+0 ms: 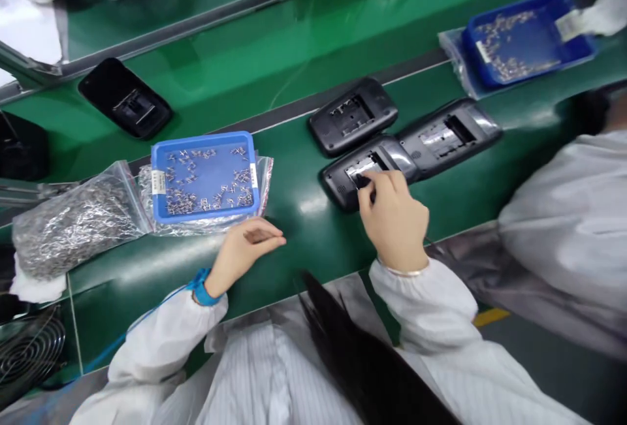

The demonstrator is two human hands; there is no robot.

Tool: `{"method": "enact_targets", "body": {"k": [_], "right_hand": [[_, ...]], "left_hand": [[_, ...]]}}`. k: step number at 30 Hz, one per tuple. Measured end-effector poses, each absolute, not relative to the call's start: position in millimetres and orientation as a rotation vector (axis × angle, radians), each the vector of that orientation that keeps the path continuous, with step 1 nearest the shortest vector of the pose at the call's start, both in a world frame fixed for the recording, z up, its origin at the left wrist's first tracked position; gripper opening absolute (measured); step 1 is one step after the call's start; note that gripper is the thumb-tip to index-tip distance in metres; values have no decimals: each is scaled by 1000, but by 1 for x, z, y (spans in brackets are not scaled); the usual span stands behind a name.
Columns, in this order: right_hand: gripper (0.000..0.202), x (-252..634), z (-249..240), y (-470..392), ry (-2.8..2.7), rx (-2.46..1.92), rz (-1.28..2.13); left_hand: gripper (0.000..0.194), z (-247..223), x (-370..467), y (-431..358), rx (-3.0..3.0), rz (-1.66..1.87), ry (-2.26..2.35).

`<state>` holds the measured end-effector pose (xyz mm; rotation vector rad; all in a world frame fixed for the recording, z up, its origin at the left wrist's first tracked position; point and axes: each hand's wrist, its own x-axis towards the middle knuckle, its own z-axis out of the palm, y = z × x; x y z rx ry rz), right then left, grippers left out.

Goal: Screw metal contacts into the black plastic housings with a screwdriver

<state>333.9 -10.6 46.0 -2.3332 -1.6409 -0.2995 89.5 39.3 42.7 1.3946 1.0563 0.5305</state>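
My right hand (pixel 396 219) is over a black plastic device housing (pixel 343 190), fingers bent and drawn together at its battery compartment. The fingertips hide whatever they may hold. Two more black housings lie against it, one behind (pixel 337 134) and one to the right (pixel 421 144), compartments facing up. My left hand (pixel 247 249), with a blue wrist strap (pixel 206 288), hovers over the bench just in front of a blue tray (pixel 206 217). Its thumb and fingers come together in a pinch; their contents cannot be made out. Small metal battery contacts (pixel 181 203) are scattered inside the tray.
A clear bag of metal pieces (pixel 78 222) lies left of the tray. Another black housing (pixel 125 98) sits farther back on the green surface. At upper right, a co-worker's gloved hand (pixel 605 10) reaches a second blue tray (pixel 529 40). A co-worker's sleeve (pixel 568 209) is close on the right.
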Motion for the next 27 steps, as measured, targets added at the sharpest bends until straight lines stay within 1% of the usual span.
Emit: {"method": "enact_targets", "body": {"k": [2,4,9,11,14,17,20,24,27], "right_hand": [[25,329,38,-19,-1670,-2420,-286],[26,308,34,-38,-1812,-2287,-152],[30,239,48,-83,-2206,-1737,508],[28,225,52,-83,-2312,-1617,645],[24,218,48,-76,-2350,-1517,649],[29,220,42,-75,-2200,-1553,568],[33,222,41,-80,-2023,-1637,417],[26,222,42,-83,-2065,-1663,259],[26,222,43,-82,-2100,-1691,220]], "left_hand": [[22,37,92,18,1212,417,994],[22,34,89,3,1120,380,973],[27,41,66,-9,1017,472,1105],[30,44,57,-7,1027,477,1129],[30,44,48,-5,1110,536,1169],[31,39,47,-4,1187,621,1192],[31,35,49,-4,1209,649,1133],[18,34,54,-2,1244,684,1050],[9,32,58,-1,1454,696,1006]]}}
